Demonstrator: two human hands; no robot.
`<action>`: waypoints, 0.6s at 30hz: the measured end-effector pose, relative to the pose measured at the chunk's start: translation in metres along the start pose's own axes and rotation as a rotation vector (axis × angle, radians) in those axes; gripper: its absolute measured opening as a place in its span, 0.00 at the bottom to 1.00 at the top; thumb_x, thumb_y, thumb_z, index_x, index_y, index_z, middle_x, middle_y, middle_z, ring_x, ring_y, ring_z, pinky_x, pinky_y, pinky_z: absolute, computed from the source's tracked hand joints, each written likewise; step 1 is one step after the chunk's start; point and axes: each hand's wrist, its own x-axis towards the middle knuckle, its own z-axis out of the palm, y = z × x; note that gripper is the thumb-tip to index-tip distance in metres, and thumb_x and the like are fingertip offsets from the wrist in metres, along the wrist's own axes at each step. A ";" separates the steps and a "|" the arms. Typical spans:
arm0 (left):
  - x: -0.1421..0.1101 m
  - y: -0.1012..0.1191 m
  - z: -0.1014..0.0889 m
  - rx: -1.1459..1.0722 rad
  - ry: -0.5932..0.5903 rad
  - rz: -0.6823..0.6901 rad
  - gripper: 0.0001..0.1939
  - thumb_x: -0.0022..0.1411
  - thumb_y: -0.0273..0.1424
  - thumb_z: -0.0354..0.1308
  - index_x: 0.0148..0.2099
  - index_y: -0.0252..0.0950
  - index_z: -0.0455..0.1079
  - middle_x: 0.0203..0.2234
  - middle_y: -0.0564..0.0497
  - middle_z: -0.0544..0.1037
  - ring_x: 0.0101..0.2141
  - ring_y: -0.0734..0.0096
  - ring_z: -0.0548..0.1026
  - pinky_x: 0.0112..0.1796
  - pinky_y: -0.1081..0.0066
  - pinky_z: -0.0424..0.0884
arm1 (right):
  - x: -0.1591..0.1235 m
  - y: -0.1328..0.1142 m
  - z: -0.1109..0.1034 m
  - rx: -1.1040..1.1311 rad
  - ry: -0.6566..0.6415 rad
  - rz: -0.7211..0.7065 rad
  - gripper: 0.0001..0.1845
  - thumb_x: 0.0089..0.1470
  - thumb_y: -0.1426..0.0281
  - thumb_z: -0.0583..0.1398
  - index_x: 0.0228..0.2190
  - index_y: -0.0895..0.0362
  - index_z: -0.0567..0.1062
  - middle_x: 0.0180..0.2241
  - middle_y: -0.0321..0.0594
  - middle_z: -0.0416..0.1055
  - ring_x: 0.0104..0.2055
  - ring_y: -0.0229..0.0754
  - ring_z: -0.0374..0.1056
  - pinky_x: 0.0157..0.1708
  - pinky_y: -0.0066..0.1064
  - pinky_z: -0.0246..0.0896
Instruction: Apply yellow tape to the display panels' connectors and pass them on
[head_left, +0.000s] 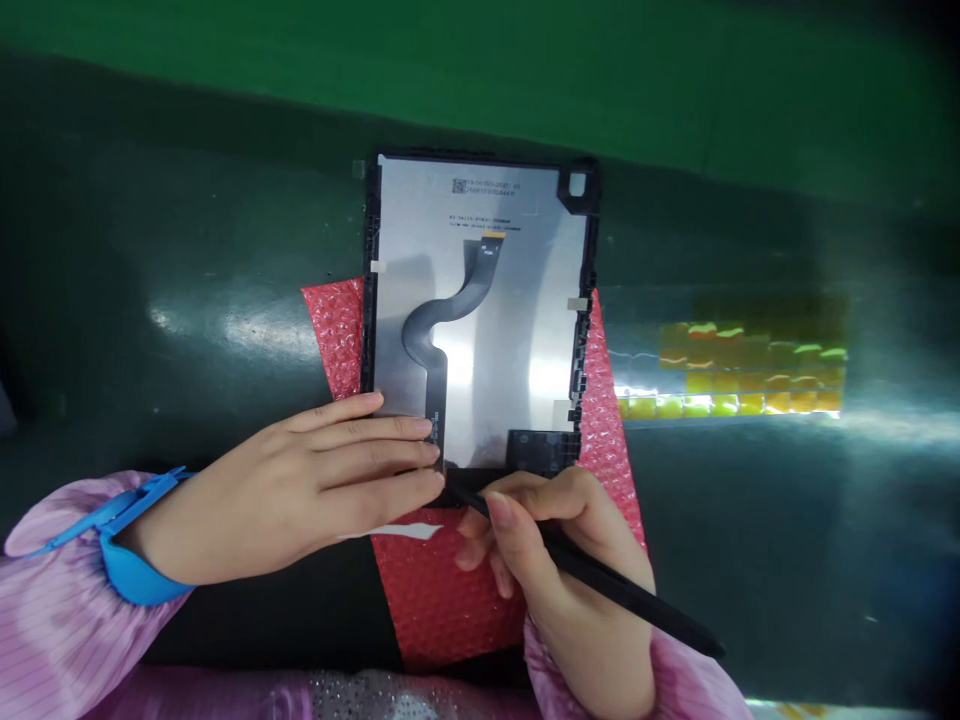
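At the left, a blue wrist strap (139,535) circles the left wrist over a pink striped sleeve (67,590). The left hand (300,490) lies palm down, its fingers extended and nearly together, gripping nothing, their tips on the lower left part of an opened flat device (510,330) and on its dark ribbon cable (424,330). A white strip (409,531) shows just below that hand.

The device lies in the middle of the dark green table (187,220), its silvery back facing up inside a black frame. The cable curves down from an orange-tipped end. Under the device, red bubble wrap (457,590) sticks out left, right and toward the table's near edge.

To the right, the right hand (570,570) holds a slim black pen-like tool (622,590), fingers closed around it, its tip at the device's lower edge beside the left fingertips. Farther right, a sheet of shiny yellow-amber squares (750,375) lies on the table.
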 end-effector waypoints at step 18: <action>0.000 0.002 0.003 0.207 -0.058 0.051 0.16 0.72 0.25 0.49 0.58 0.34 0.69 0.59 0.52 0.73 0.63 0.64 0.64 0.70 0.60 0.44 | 0.006 -0.007 0.003 -0.181 -0.038 -0.147 0.10 0.61 0.72 0.62 0.29 0.52 0.67 0.22 0.32 0.76 0.20 0.36 0.73 0.14 0.25 0.59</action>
